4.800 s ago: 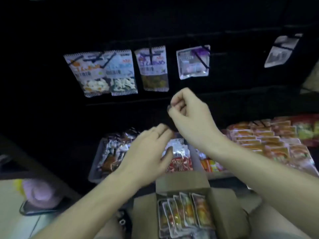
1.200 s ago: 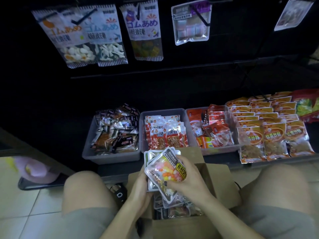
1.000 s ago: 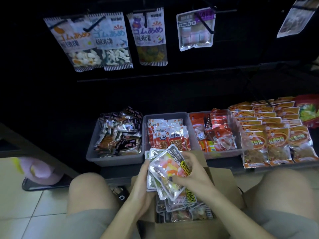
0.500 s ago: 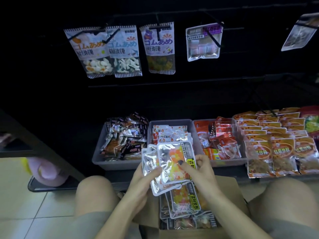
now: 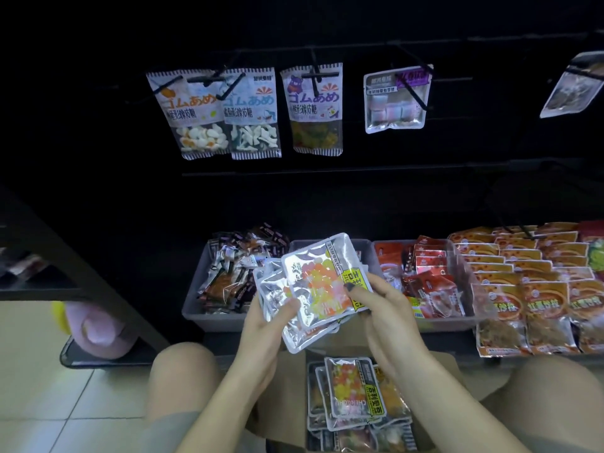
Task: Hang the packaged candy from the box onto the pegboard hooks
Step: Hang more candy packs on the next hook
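Between the person's knees, seen from the head camera, an open cardboard box (image 5: 434,387) sits on the floor with more candy packets (image 5: 354,392) lying flat inside it, clear-windowed and showing yellow and pink sweets. Above the box, both hands hold a fanned stack of candy packs (image 5: 313,289) — silver-edged, with orange, pink and yellow pieces behind the window and a yellow label at the right side. The left hand (image 5: 266,325) supports the stack from below and the left, its thumb pressed on the front of the lower packs, so that grip is clamped on the stack. The right hand (image 5: 380,308) pinches the right edge of the top pack, thumb on the front near the yellow label, fingers behind — also closed on the packs.

Beyond the hands, three grey bins (image 5: 196,308) stand side by side on a low shelf, filled with dark-wrapped, white-and-red and red snack packets. To their right lie rows of orange snack bags (image 5: 529,289). Higher up, on the dark pegboard (image 5: 457,152), three gummy bags (image 5: 255,112) hang from black hooks, with a marshmallow pack (image 5: 395,99) on its own hook to the right. Pale tiled floor (image 5: 49,403) shows at lower left.
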`<state>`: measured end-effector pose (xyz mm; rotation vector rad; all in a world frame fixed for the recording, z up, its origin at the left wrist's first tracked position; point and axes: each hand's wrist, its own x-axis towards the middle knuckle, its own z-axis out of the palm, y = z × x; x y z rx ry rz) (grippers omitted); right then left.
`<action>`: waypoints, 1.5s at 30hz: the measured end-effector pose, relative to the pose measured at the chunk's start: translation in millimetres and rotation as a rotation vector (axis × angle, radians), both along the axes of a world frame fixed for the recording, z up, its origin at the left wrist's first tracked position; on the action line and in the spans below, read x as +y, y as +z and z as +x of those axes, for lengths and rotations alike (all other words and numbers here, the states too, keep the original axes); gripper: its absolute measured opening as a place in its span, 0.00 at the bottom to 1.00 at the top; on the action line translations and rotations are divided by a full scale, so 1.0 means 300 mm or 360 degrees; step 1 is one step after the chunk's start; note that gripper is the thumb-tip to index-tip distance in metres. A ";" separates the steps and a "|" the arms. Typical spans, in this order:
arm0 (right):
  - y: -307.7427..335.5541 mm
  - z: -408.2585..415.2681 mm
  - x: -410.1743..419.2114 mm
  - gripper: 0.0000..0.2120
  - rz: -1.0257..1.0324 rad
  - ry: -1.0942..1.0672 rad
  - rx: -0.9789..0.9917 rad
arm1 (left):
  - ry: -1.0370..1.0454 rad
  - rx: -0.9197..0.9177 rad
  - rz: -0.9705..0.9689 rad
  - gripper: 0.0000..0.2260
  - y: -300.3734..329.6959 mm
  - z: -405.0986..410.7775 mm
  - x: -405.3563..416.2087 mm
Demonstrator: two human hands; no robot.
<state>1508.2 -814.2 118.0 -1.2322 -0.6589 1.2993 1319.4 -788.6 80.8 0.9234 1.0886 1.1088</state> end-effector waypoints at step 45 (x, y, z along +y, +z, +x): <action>1.354 -0.381 0.772 0.05 0.1173 0.0227 -0.0526 | 0.0250 0.0810 0.1162 0.12 1.046 -0.435 0.689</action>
